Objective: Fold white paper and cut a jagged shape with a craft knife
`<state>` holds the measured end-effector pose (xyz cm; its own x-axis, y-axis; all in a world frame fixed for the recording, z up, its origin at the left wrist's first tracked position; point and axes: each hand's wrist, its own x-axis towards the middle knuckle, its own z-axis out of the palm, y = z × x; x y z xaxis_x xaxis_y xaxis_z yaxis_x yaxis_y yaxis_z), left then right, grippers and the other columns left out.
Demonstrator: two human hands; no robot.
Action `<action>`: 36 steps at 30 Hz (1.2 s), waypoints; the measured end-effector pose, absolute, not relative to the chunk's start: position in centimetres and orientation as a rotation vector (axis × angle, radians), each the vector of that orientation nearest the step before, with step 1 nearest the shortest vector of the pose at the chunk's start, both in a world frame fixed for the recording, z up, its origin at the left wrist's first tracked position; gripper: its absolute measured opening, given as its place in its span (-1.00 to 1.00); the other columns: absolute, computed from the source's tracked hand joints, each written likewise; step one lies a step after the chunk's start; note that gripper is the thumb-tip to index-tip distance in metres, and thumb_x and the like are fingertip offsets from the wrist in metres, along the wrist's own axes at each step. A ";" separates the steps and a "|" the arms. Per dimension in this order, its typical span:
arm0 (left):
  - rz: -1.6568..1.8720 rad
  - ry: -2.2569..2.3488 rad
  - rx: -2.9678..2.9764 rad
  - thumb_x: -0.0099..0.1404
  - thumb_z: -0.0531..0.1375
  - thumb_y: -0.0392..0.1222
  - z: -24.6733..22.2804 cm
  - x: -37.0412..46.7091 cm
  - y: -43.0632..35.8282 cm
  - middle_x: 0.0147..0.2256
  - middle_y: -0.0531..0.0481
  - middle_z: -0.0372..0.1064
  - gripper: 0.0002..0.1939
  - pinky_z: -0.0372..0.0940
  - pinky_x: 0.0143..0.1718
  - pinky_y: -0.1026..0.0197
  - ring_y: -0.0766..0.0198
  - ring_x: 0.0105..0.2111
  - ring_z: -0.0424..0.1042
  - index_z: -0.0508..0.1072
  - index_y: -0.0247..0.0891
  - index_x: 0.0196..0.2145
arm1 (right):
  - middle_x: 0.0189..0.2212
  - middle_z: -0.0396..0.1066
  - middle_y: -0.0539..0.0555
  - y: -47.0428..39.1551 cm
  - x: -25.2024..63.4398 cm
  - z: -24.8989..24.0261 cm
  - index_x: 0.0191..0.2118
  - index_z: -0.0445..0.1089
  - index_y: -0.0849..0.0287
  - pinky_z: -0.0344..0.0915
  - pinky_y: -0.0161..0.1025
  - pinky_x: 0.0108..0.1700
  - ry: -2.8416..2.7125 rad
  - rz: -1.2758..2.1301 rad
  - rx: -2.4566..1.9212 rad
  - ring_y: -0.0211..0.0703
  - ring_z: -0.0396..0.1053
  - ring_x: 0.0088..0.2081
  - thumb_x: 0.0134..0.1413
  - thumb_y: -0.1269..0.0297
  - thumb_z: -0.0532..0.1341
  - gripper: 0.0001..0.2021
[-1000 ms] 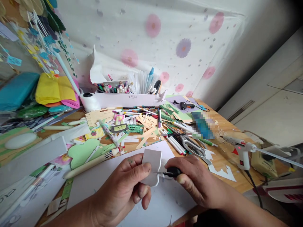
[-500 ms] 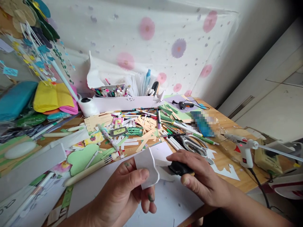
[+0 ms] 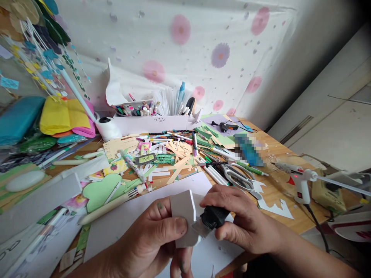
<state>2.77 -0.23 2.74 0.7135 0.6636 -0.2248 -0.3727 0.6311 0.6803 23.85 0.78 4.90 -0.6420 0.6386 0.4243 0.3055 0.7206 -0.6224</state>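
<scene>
A small white board piece (image 3: 183, 210) with a wavy right edge is pinched between the thumb and fingers of my left hand (image 3: 156, 231). My right hand (image 3: 240, 218) grips a black-handled tool (image 3: 215, 216), its fingers above and its thumb below. From the tool's left end a thin, greyish blade-like part (image 3: 202, 228) reaches the board's right edge; whether it touches cannot be told. Both hands are above a large white sheet (image 3: 118, 216) lying on the table.
Scissors (image 3: 238, 177), markers (image 3: 214, 173) and paper strips (image 3: 176, 156) litter the wooden table (image 3: 311, 220) beyond my hands. A white glue gun (image 3: 300, 179) stands at the right. A pen box (image 3: 150, 122) is at the back.
The black tool has tilted and moved left and down, and its thin part is now lower along the board's edge. The board has turned slightly and shifted right in my left hand.
</scene>
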 end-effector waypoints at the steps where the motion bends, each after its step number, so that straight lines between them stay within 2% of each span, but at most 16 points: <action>1: 0.615 0.499 0.657 0.02 0.33 0.07 2.8 2.8 -0.3 -0.73 0.04 0.32 -0.61 0.15 -0.74 0.46 0.42 -0.77 0.25 0.46 -0.32 -0.34 | -0.40 0.41 0.14 0.8 23.8 4.9 -0.12 0.34 0.24 0.26 -0.28 -0.37 -2.281 0.675 -0.711 -0.17 0.35 -0.38 0.22 -0.02 0.04 -0.60; 6: 0.614 0.453 0.667 0.04 0.31 0.06 2.8 2.7 -0.6 -0.73 0.04 0.31 -0.66 0.13 -0.73 0.46 0.44 -0.78 0.22 0.43 -0.30 -0.46 | -0.40 0.38 0.13 0.9 24.0 4.2 -0.08 0.34 0.21 0.27 -0.27 -0.38 -2.197 0.456 -0.713 -0.16 0.34 -0.38 0.15 0.06 0.17 -0.66; 10: 0.693 0.482 0.646 0.09 0.29 -0.01 2.5 2.9 -0.6 -0.70 0.07 0.30 -0.73 0.28 -0.65 0.36 0.48 -0.78 0.16 0.44 -0.29 -0.44 | -0.35 0.36 0.12 0.6 24.6 3.5 -0.04 0.31 0.16 0.29 -0.24 -0.33 -2.032 0.285 -0.824 -0.12 0.34 -0.33 0.11 0.12 0.23 -0.66; 13: 0.760 0.539 0.654 0.11 0.28 -0.03 2.2 2.9 -0.5 -0.71 0.11 0.25 -0.74 0.30 -0.64 0.32 0.47 -0.76 0.09 0.44 -0.27 -0.33 | -0.30 0.40 0.13 0.4 24.8 3.7 0.00 0.28 0.16 0.29 -0.26 -0.30 -2.038 0.451 -0.859 -0.13 0.37 -0.29 0.20 0.11 0.13 -0.67; 18: 0.826 0.563 0.664 0.18 0.22 -0.07 2.1 2.9 -0.1 -0.75 0.16 0.08 -0.75 0.20 -0.68 0.39 0.46 -0.74 0.00 0.38 -0.26 -0.55 | -0.32 0.43 0.09 0.3 24.6 4.5 -0.02 0.34 0.21 0.29 -0.35 -0.33 -2.091 0.885 -0.860 -0.25 0.38 -0.36 0.30 0.15 -0.01 -0.68; 21: 0.851 0.589 0.633 0.19 0.22 -0.11 2.2 2.9 0.0 -0.75 0.20 0.02 -0.78 0.15 -0.69 0.42 0.48 -0.73 -0.06 0.37 -0.24 -0.54 | -0.31 0.44 0.11 0.3 24.3 4.6 -0.01 0.34 0.22 0.28 -0.34 -0.31 -2.134 0.912 -0.862 -0.23 0.38 -0.33 0.30 0.18 0.00 -0.69; 26: 0.851 0.588 0.598 0.14 0.28 -0.14 2.6 2.9 -0.2 -0.70 0.23 0.03 -0.86 0.13 -0.70 0.43 0.51 -0.74 -0.10 0.42 -0.23 -0.45 | -0.26 0.45 0.18 0.3 24.0 4.4 0.00 0.32 0.26 0.28 -0.27 -0.27 -2.181 0.821 -0.864 -0.14 0.40 -0.27 0.29 0.13 -0.01 -0.64; 30: 0.857 0.564 0.588 0.13 0.30 -0.13 2.9 2.9 -0.4 -0.71 0.24 0.00 -0.83 0.13 -0.71 0.43 0.52 -0.74 -0.09 0.41 -0.23 -0.50 | -0.28 0.45 0.19 0.3 23.8 4.1 -0.01 0.31 0.26 0.29 -0.27 -0.30 -2.211 0.742 -0.840 -0.13 0.41 -0.29 0.29 0.07 -0.04 -0.61; 36: 0.799 0.542 0.631 0.11 0.29 -0.01 3.2 3.0 -0.8 -0.75 0.19 0.07 -0.75 0.09 -0.72 0.45 0.51 -0.76 -0.03 0.45 -0.26 -0.50 | -0.33 0.43 0.21 -0.2 23.1 3.6 0.07 0.20 0.28 0.26 -0.24 -0.38 -2.263 0.226 -0.845 -0.10 0.39 -0.35 0.32 0.09 -0.11 -0.59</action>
<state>3.04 -0.83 3.20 0.5835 0.7861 -0.2039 -0.4804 0.5366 0.6938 23.10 -0.23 3.63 -0.5420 0.6309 0.5551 0.5087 0.7721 -0.3809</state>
